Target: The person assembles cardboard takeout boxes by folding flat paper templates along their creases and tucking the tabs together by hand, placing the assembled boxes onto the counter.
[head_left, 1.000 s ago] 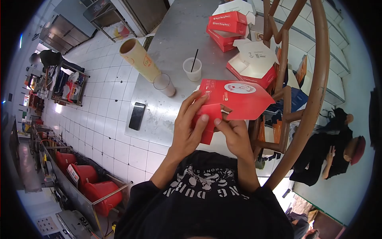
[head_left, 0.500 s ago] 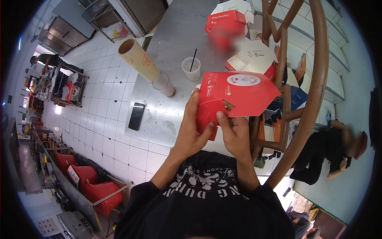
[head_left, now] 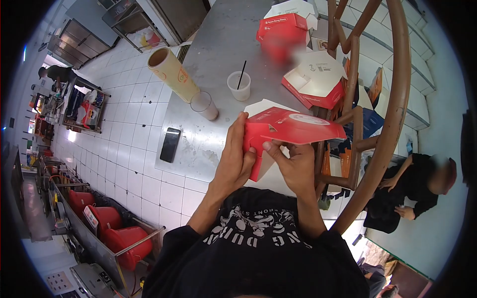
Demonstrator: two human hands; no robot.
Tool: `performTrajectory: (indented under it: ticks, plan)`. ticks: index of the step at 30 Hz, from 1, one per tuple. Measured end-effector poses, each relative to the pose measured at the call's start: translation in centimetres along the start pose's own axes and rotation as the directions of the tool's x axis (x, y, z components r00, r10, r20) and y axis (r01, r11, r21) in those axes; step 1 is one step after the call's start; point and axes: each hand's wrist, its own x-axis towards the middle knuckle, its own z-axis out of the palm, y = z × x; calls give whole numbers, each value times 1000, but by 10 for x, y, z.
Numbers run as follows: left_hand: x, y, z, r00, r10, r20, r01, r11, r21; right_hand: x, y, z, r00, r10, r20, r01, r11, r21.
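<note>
A red cardboard food box (head_left: 278, 123), partly folded, is between my two hands above the near edge of the metal table. Its white inside shows along the far edge, and a round white emblem is on the panel tilted away from me. My left hand (head_left: 235, 154) grips the left side, fingers along the outside and thumb on the front flap. With thumb and fingers closed, my right hand (head_left: 293, 164) holds the lower edge near a notch in the card; its fingertips are partly hidden under the panel.
On the metal table (head_left: 208, 59) stand a tall yellow cylinder (head_left: 174, 74), a clear cup (head_left: 204, 106), a cup with a black straw (head_left: 239, 86) and a phone (head_left: 170, 145). Red boxes (head_left: 318, 74) lie at the far right. A brown railing (head_left: 397, 99) runs alongside; a person (head_left: 412, 193) is beyond it.
The box has tipped, so its emblem panel now looks flatter and more white inside shows. Both hands stay on it. The person beyond the railing has moved their arms.
</note>
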Motion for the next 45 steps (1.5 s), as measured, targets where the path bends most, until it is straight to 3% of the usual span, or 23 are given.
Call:
performTrajectory:
  ticks: [5, 8, 10, 14, 17, 19, 20, 22, 23, 24, 26, 27, 28, 29, 30, 32, 34, 35, 38, 40, 42, 45]
  plan:
    - [1, -4, 2, 999, 15, -38, -15, 1000, -20, -16, 30, 2, 990, 101, -94, -94, 992, 82]
    - [-1, -2, 0, 998, 49, -40, -49, 999, -2, -15, 37, -8, 987, 162, 16, -163, 979, 125]
    - [-1, -1, 0, 995, 101, -17, -101, 995, 29, -12, 37, -14, 950, 273, 149, -293, 946, 137]
    - [-1, -11, 6, 990, 118, -75, -123, 990, -66, -20, 56, -11, 969, 241, 62, -249, 942, 226]
    - [-5, -20, 10, 990, 41, -137, -63, 985, -158, -9, 25, -3, 990, 141, 11, -140, 969, 203]
    - [-6, -14, 9, 990, -3, -144, -32, 971, -235, -1, 14, -5, 964, 170, 202, -238, 893, 383]
    - [-5, -11, 13, 989, -45, -141, -3, 947, -320, -1, 15, -7, 968, 171, 183, -230, 897, 377]
    - [-9, -25, 14, 988, -72, -139, 5, 902, -431, -3, 18, -10, 913, 164, 374, -315, 866, 389]
    - [-13, -30, 14, 980, -147, -136, 65, 877, -476, -5, 10, -8, 916, 158, 369, -310, 861, 403]
    - [-9, -14, 16, 959, -236, -159, 127, 854, -505, -7, 3, -14, 924, 163, 347, -303, 864, 401]
    - [-12, -22, 9, 922, -369, -117, 229, 764, -603, -10, -8, -23, 974, 112, 195, -126, 990, 65]
    - [-11, -21, 8, 920, -373, -121, 231, 766, -600, -11, -12, -28, 999, -33, 9, 33, 999, -39]
    - [-9, -20, 4, 904, -413, -111, 245, 712, -658, -9, -5, -34, 959, -146, -244, 118, 985, -128]
    - [-9, -20, -1, 885, -454, -107, 252, 658, -710, -6, 8, -44, 886, -231, -402, 142, 960, -240]
    - [-10, -23, -6, 876, -464, -131, 249, 668, -701, -3, 15, -53, 834, -212, -509, 80, 960, -270]
    - [-9, -30, -10, 910, -414, -33, 218, 543, -811, 1, 17, -63, 861, -162, -483, 18, 957, -290]
    - [-8, -29, -12, 918, -395, -22, 220, 556, -801, 0, 22, -67, 946, 137, -295, -132, 991, 38]
    - [-8, -30, -13, 921, -388, 20, 248, 547, -799, -1, 19, -69, 961, 234, -149, -218, 969, 113]
    - [-6, -29, -15, 905, -416, 89, 317, 518, -794, -1, 15, -65, 947, 305, -101, -302, 952, 46]
    - [-7, -28, -17, 885, -452, 113, 356, 500, -789, -1, 20, -63, 956, 264, -126, -262, 965, 31]
    - [-7, -27, -16, 845, -521, 120, 447, 566, -692, -1, 20, -60, 965, 217, -146, -217, 976, 15]
    - [-7, -32, -22, 866, -481, 137, 442, 608, -659, -5, 15, -56, 962, 260, -76, -257, 965, 57]
